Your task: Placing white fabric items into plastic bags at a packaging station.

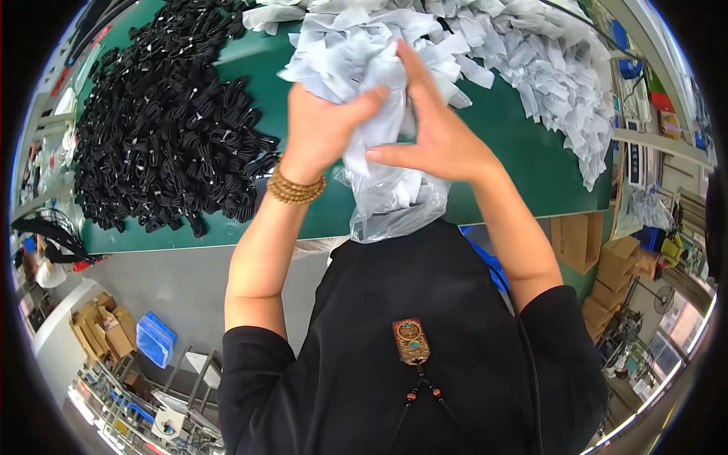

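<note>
A loose bunch of small whitish plastic bags (pixel 353 57) is between my hands above the table's front edge. My left hand (pixel 322 125), below which a wooden bead bracelet (pixel 296 186) circles the wrist, grips the bunch from the left; its thumb lies across it and its other fingers are hidden. My right hand (pixel 440 136) curves round the right side, thumb low and fingers high against the bags, slightly smeared by motion. Beneath the hands a clear plastic bag (pixel 402 216) with white pieces inside sits at the table edge, against my black shirt.
A big heap of coiled black cables (pixel 171 136) covers the left of the green table (pixel 303 216). More whitish plastic bags (pixel 546 80) are piled at the back and right. Cardboard boxes (pixel 580 239) stand right of the table; a blue bin (pixel 155 339) is on the floor at left.
</note>
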Motion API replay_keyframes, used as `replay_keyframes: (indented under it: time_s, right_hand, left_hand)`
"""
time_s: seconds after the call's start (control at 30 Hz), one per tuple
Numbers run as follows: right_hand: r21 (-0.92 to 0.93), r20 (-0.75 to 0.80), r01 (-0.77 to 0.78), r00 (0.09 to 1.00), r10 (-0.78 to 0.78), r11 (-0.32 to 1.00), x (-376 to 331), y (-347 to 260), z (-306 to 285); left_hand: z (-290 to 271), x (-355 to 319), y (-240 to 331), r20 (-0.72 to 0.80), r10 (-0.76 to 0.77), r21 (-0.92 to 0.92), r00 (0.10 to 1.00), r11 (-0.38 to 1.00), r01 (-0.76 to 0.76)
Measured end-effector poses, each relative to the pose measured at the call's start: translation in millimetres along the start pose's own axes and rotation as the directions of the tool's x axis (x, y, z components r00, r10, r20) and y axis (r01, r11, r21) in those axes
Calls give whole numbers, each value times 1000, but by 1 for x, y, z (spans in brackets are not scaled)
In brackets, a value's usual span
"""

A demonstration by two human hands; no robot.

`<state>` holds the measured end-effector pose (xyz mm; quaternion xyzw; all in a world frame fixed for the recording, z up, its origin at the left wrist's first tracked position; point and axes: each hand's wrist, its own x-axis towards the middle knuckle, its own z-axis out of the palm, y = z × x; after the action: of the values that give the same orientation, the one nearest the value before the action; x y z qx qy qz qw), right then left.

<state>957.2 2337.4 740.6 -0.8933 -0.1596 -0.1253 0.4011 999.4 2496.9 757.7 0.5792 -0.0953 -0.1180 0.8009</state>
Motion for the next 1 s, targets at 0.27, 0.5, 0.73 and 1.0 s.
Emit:
replay_keyframes:
  time_s: [0.27,0.5,0.73,1.0]
  right_hand:
    - [238,194,-479,876,442,845,-107,-17,-44]
    - [-228,599,-89,772,212,969,-148,21,-57]
    - [-168,469,-19,878,97,986,-140,-5,-104]
    - [-87,241,-142,957,159,986,-143,9,-110]
  left_hand:
    - [18,-14,14,197,-62,45,978,998,54]
    - [64,-7,1,713,-309,544,629,810,-219]
    - [76,-53,-92,506,-547,858,667,401,-322]
    - [97,-59,-123,656,-93,744,749,251,-620]
